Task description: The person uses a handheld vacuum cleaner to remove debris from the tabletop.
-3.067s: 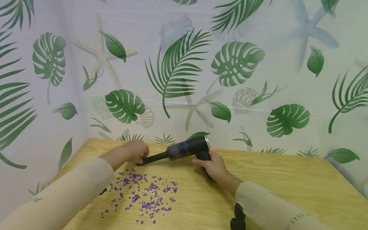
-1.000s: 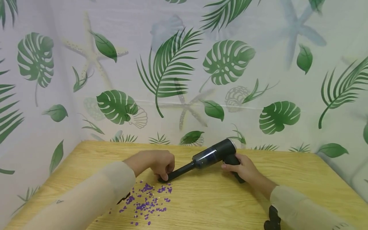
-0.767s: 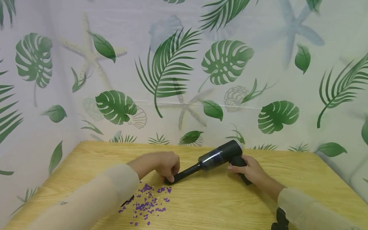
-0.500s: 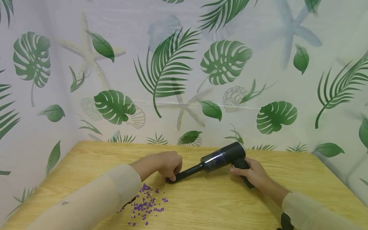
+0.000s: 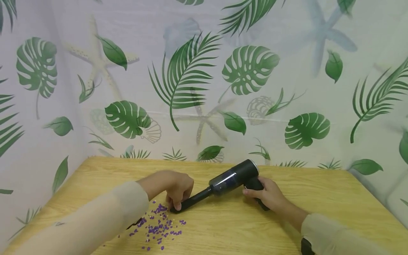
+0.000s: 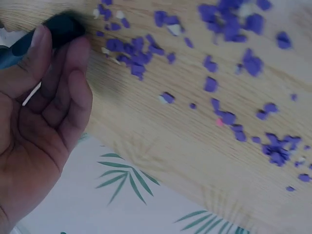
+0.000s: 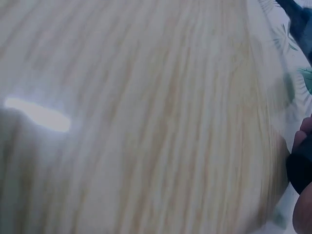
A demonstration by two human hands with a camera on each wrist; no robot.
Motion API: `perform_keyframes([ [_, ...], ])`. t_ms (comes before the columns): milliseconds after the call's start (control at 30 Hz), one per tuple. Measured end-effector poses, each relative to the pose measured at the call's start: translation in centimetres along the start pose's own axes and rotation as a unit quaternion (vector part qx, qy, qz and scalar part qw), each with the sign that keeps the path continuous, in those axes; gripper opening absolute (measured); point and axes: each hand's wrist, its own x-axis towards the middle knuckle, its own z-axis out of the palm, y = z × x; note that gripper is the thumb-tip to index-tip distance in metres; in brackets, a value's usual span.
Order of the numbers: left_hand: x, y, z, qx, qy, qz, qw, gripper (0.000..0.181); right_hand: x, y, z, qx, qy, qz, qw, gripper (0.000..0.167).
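Dozens of purple bits (image 5: pixel 159 228) lie loose toward the left edge of the surface (image 5: pixel 322 194), so clearing looks unfinished; the left hand (image 5: pixel 179 188) pinches the vacuum (image 5: pixel 227 181) tip beside them; the right hand (image 5: pixel 271 194) grips its handle (image 5: pixel 254 184) nearer the far edge.

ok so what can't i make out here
Part of the handheld vacuum's handle: head view, covered by the right hand.
Most of that hand: right wrist view, past right edge.
Black wrist device: head view, cut off by bottom edge.
Exact count of purple scraps: head view, too small.
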Motion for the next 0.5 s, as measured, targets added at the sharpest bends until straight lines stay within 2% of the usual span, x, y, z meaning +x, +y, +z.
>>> perform_keyframes([
  [133, -0.5, -0.6, 0.3, 0.024, 0.031, -0.013, 0.9992, 0.02, 0.2, -0.6, 0.9, -0.005, 0.02, 0.01, 0.9997, 0.034],
  [267, -1.1, -1.3, 0.5, 0.041, 0.015, -0.008, 0.999, 0.02, 0.5, -1.1, 1.8, 0.001, 0.008, 0.003, 1.0, 0.034],
  [500, -2.0, -2.8, 0.9, 0.061, 0.027, 0.001, 0.9978, 0.024, 0.9, -1.9, 3.2, 0.001, 0.019, 0.006, 0.9998, 0.037],
])
